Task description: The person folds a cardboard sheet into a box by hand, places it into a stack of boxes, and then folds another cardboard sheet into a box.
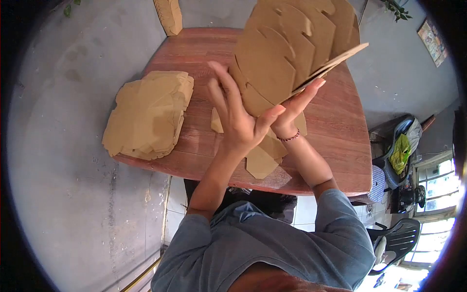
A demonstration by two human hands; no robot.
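A folded brown cardboard stack point(277, 58), several slotted layers with curved cuts, is held up above the table and tilted. My left hand point(236, 117) is at its lower left edge, fingers stretched out and apart, the thumb reaching across the stack's lower corner. At the lower right, my right hand point(295, 109) supports the stack along its underside, fingers extended; part of its grip is hidden behind the cardboard. Beneath my hands, loose flat cardboard pieces point(262, 163) lie on the table.
A pile of flat cardboard sheets point(148, 114) lies at the left of the wooden table point(335, 146), against a grey wall point(63, 146). An upright cardboard piece point(168, 17) stands at the far left corner. Chairs point(401, 238) are on the right.
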